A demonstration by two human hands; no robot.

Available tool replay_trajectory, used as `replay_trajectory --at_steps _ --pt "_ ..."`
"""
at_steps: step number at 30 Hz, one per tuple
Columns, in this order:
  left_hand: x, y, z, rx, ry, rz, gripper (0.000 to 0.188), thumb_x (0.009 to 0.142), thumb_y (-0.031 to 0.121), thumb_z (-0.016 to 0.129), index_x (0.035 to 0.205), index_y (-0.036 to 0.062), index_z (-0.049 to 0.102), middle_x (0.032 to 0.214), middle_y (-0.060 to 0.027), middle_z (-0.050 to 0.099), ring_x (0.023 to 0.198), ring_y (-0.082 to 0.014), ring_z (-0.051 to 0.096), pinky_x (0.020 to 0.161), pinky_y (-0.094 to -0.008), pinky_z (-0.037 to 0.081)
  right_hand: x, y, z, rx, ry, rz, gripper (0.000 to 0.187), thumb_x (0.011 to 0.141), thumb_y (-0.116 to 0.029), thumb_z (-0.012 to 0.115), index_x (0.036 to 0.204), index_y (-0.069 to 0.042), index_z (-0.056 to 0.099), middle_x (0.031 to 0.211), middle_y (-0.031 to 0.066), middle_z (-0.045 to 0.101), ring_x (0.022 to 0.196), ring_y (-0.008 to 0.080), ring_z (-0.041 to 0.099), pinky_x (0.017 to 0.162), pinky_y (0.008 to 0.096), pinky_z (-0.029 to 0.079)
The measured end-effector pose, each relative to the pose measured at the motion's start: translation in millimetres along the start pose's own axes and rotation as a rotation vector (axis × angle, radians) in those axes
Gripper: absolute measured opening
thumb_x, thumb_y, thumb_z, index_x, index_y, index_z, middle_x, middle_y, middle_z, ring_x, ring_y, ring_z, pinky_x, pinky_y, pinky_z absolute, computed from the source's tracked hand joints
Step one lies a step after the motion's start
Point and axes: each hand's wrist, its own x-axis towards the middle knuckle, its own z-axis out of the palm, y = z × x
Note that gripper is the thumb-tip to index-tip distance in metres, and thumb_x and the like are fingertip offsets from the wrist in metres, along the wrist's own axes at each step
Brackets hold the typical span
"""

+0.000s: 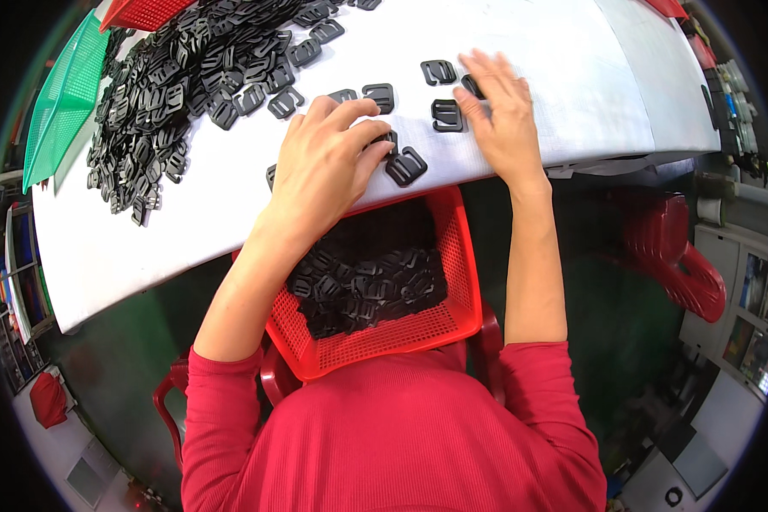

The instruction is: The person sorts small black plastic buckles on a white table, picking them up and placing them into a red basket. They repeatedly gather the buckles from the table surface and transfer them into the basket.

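My left hand (328, 154) is over the table near its front edge, fingers curled. Its thumb and fingertips close on a black plastic buckle (391, 138), partly hidden by them. Just beside it another black slide buckle (406, 166) lies close to the edge. To the right, my right hand (505, 115) has its fingers stretched out, slightly blurred, over a partly covered buckle (472, 85). Left of that hand lie two loose buckles, an upper one (438, 72) and a lower one (447, 115). One more buckle (379, 97) sits beyond my left fingers.
A large heap of black buckles (222, 68) spreads over the white table (162, 247) at the left. Below the edge, a red basket (384, 341) at my lap contains many buckles. A green basket (64, 102) stands far left; a red plastic chair (666, 247) is at right.
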Motion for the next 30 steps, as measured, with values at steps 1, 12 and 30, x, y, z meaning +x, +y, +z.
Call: replay_trajectory --at_steps 1,12,30 --pt "-2 -1 -4 -0.014 0.053 -0.010 0.023 0.084 0.011 0.072 0.106 0.0084 0.073 0.112 -0.0052 0.068 0.099 -0.0260 0.060 0.088 -0.0372 0.049 0 -2 -1 0.104 -0.091 0.015 0.040 0.094 -0.038 0.062 0.126 -0.015 0.065 0.129 0.0085 0.063 0.131 0.0330 0.049 0.112 0.0492 0.033" --pt "-52 -29 -3 0.114 0.071 -0.244 0.069 0.091 0.033 0.067 0.148 0.0053 0.039 0.156 -0.0171 0.034 0.149 -0.0344 0.022 0.119 -0.0511 0.016 6 -44 36 0.013 -0.187 -0.071 0.067 0.091 -0.067 0.047 0.139 -0.021 0.055 0.146 0.0096 0.050 0.140 0.0321 0.040 0.115 0.0598 0.023" --pt "-27 -51 -10 -0.158 0.258 -0.400 0.020 0.091 0.010 0.065 0.111 0.0082 0.072 0.096 -0.0119 0.070 0.092 -0.0287 0.064 0.083 -0.0371 0.049 15 -68 40 0.361 -0.286 -0.084 0.048 0.098 -0.053 0.047 0.130 -0.021 0.063 0.138 0.0017 0.058 0.137 0.0264 0.045 0.117 0.0536 0.024"
